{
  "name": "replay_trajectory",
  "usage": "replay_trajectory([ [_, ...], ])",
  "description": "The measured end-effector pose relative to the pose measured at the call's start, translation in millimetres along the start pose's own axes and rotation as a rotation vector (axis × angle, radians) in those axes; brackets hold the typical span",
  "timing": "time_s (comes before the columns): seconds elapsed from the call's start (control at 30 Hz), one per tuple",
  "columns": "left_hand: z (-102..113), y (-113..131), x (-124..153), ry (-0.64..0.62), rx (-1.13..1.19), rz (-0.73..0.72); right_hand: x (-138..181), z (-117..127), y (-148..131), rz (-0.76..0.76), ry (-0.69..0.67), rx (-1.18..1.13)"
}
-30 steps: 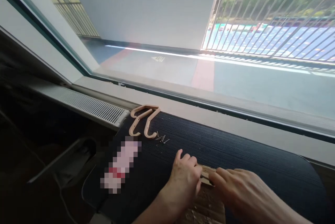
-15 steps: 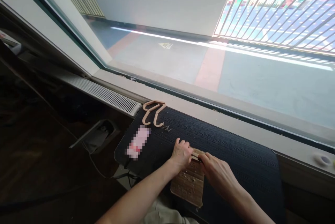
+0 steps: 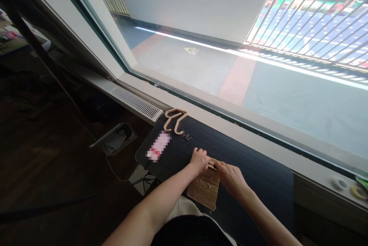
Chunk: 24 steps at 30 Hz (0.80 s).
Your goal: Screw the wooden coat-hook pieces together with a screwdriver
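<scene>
A brown wooden board (image 3: 204, 189), strewn with small shavings, lies on the black table (image 3: 258, 177) close to my body. At its far end my left hand (image 3: 199, 161) has its fingers closed over a pale wooden piece (image 3: 212, 160). My right hand (image 3: 229, 175) is closed beside it, gripping a thin dark tool (image 3: 212, 166) whose tip meets the wooden piece; the fingers cover most of the tool, so its kind is unclear. Shaped wooden hooks (image 3: 178, 124) lie at the table's far left corner, with several nails or screws (image 3: 186, 135) beside them.
A blurred-out pink item (image 3: 159, 146) rests on the table's left side. Along the far edge runs a window sill (image 3: 230, 127), with tape rolls (image 3: 358, 192) at the right. A white vent grille (image 3: 135, 102) and an open-topped bin (image 3: 116, 138) are at the left.
My view has shifted, so the table sits a little differently in the picture. Both hands stay at the wooden piece, with only slight movement.
</scene>
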<state>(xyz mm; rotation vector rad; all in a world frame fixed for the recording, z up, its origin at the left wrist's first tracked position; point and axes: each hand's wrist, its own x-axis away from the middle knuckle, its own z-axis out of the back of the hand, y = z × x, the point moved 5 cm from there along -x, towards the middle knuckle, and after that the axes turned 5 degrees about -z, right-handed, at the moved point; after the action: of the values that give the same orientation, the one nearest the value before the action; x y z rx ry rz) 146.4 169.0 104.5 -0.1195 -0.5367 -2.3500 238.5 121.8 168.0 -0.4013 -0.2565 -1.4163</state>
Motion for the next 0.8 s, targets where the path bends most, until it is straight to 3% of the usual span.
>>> replay_trajectory([
  [0.23, 1, -3, -3, -0.019, 0.012, 0.016, -10, 8, -8, 0.029, -0.022, 0.043],
  [0.47, 2, -8, -5, -0.045, 0.045, -0.008, -20, 2, -6, -0.085, -0.055, 0.038],
  [0.63, 4, -11, -4, -0.039, 0.074, -0.008, -21, 12, -10, -0.151, -0.091, 0.029],
  [0.8, 5, -13, -2, -0.041, 0.101, 0.011, -23, 22, -11, -0.113, -0.089, 0.061],
])
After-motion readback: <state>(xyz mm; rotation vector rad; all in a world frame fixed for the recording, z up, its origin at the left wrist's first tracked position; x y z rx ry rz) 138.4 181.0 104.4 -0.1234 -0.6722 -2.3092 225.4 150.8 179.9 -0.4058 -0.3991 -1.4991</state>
